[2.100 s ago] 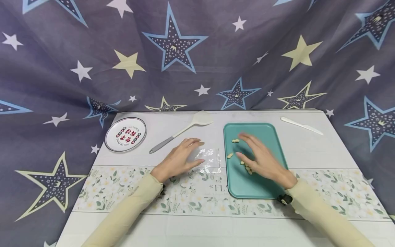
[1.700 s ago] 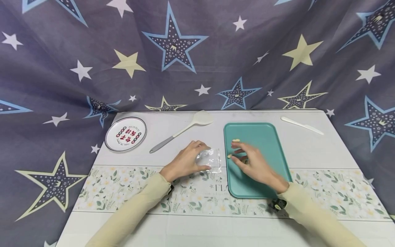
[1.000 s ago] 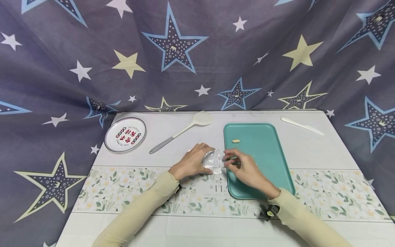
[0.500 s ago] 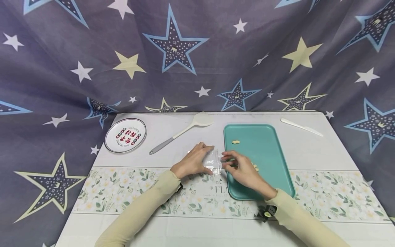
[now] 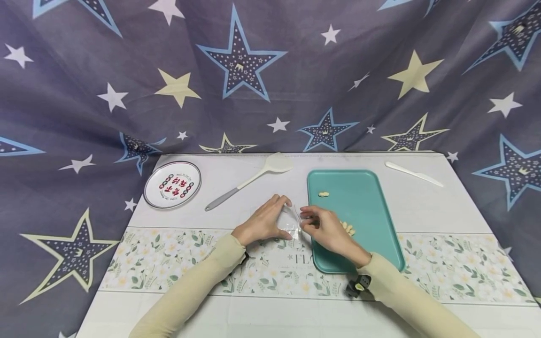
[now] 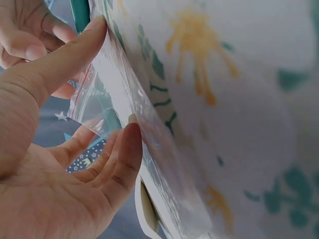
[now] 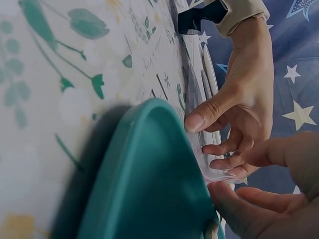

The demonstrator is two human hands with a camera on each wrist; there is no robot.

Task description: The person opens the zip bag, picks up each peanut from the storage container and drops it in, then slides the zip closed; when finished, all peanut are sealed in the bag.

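Note:
A clear zip bag (image 5: 289,225) lies on the table left of the green tray (image 5: 372,202). The left hand (image 5: 263,221) arches over it with thumb and fingers spread, fingertips resting at its sides; the left wrist view shows this hand (image 6: 65,149) against the bag (image 6: 149,129). At the bag's red-lined end, which is raised off the table, the right hand (image 5: 329,231) pinches the edge; its fingers partly hide the grip. In the right wrist view the right hand (image 7: 274,194) is beside the bag's edge (image 7: 217,175). Several peanuts (image 5: 348,228) lie on the tray.
One more peanut (image 5: 323,194) sits near the tray's upper left. A spatula (image 5: 249,180) and a round plate (image 5: 172,184) lie to the left, a white knife (image 5: 414,173) at the right. A starry cloth (image 5: 270,117) hangs behind the table.
The right hand has moved left from over the tray to the bag's end, whose edge has lifted. The left hand has shifted right, onto the bag. The peanut near the tray's left edge is no longer visible there.

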